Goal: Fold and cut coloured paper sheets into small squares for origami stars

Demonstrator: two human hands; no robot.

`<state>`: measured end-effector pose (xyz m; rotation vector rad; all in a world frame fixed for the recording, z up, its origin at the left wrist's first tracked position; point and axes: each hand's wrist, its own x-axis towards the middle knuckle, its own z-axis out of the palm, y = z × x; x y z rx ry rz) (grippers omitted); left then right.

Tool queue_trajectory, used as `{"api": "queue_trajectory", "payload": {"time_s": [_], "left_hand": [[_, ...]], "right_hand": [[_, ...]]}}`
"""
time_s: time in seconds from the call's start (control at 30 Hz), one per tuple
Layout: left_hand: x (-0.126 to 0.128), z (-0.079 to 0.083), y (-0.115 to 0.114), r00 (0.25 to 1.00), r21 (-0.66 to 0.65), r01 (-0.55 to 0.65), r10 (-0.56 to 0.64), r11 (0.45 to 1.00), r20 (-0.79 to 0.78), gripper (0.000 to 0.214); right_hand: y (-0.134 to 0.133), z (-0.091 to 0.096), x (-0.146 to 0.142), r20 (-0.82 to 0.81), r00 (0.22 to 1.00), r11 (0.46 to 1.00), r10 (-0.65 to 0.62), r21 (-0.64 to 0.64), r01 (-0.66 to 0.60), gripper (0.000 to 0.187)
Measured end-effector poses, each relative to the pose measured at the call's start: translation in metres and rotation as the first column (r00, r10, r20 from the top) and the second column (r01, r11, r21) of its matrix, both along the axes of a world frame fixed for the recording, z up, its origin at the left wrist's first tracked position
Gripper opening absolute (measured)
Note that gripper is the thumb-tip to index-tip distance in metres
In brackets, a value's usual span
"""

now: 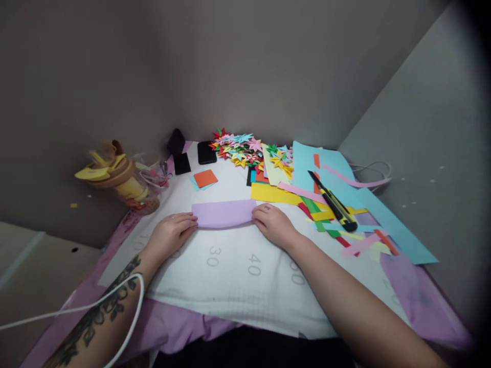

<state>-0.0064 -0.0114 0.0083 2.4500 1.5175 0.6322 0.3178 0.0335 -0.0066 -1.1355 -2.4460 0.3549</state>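
Lavender paper strip [224, 213]: lies crosswise on the white printed sheet [184, 278], one end in each hand. Nearest edge: sheet overlaps lilac cloth [172, 319]; grey numerals "10", "30" and "40" legible, others partly covered. Left hand [169, 232] pinches the strip's left end; right hand [275, 224] pinches the right, fingers gathered. Two-ended hold presumably keeps it straight and level. Beyond, to the right: yellow-and-black snap-off cutter [333, 201] rests over paper offcuts [322, 216] and light-blue paper [391, 220], probably parked away from the fingers. Farther: orange paper square [206, 178], then black smartphone [207, 153] and folded paper stars [240, 148], heaped by the grey wall [245, 66], perhaps to save working room. No brand legible on cutter or smartphone.
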Motion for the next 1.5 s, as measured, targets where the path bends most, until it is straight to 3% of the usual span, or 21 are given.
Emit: {"api": "queue_trajectory", "payload": {"time_s": [0.2, 0.33, 0.4, 0.5, 0.67, 0.77, 0.93, 1.03, 1.13, 1.23, 1.33, 1.43, 1.5], "left_hand": [[-0.006, -0.003, 0.009, 0.984, -0.091, -0.055, 0.069, 0.994, 0.165, 0.026], [-0.003, 0.005, 0.003, 0.999, -0.065, -0.034, 0.035, 0.997, 0.006, 0.030], [0.010, 0.012, 0.000, 0.993, -0.057, -0.015, 0.008, 0.998, -0.116, 0.041], [0.040, 0.018, 0.002, 0.966, -0.153, 0.077, -0.112, 0.985, -0.234, 0.053], [0.078, 0.008, 0.026, 0.944, -0.264, 0.066, -0.146, 0.962, -0.296, 0.062], [0.071, -0.001, 0.033, 0.934, -0.253, 0.071, -0.153, 0.965, -0.322, 0.064], [0.036, -0.006, 0.024, 0.903, -0.157, -0.021, -0.049, 0.987, -0.427, 0.070], [0.028, -0.005, 0.020, 0.884, -0.149, -0.043, -0.031, 0.988, -0.466, 0.072], [0.030, -0.004, 0.019, 0.880, -0.163, -0.059, -0.025, 0.985, -0.474, 0.073], [0.033, -0.001, 0.019, 0.884, -0.189, -0.059, -0.037, 0.980, -0.466, 0.073], [0.035, 0.005, 0.019, 0.884, -0.224, -0.057, -0.055, 0.973, -0.464, 0.083], [0.040, 0.013, 0.017, 0.882, -0.257, -0.059, -0.070, 0.965, -0.465, 0.097], [0.044, 0.017, 0.016, 0.883, -0.265, -0.066, -0.067, 0.962, -0.464, 0.094]], "right_hand": [[0.003, -0.002, 0.005, -0.087, 0.994, 0.995, -0.067, -0.083, 0.060, 0.016], [-0.002, 0.006, 0.003, 0.004, 0.997, 0.995, -0.073, -0.062, 0.073, 0.034], [-0.008, 0.011, -0.004, 0.077, 0.997, 0.998, -0.028, -0.061, 0.033, 0.047], [-0.016, 0.017, -0.024, 0.181, 0.981, 0.992, 0.068, -0.121, -0.047, 0.068], [-0.011, 0.013, -0.053, 0.253, 0.967, 0.980, 0.032, -0.197, 0.019, 0.071], [-0.004, 0.008, -0.047, 0.287, 0.957, 0.966, -0.047, -0.232, 0.117, 0.073], [-0.002, 0.012, -0.011, 0.284, 0.948, 0.936, -0.143, -0.273, 0.223, 0.075], [-0.008, 0.025, 0.004, 0.187, 0.980, 0.972, -0.067, -0.210, 0.106, 0.060], [-0.020, 0.037, 0.002, 0.156, 0.971, 0.979, 0.182, -0.124, -0.163, 0.027], [-0.034, 0.037, -0.013, 0.202, 0.933, 0.952, 0.299, -0.133, -0.276, 0.039], [-0.041, 0.031, -0.026, 0.254, 0.930, 0.962, 0.267, -0.127, -0.242, 0.059], [-0.041, 0.027, -0.029, 0.277, 0.927, 0.966, 0.253, -0.128, -0.226, 0.061], [-0.039, 0.026, -0.028, 0.272, 0.929, 0.966, 0.252, -0.130, -0.224, 0.062]]}}
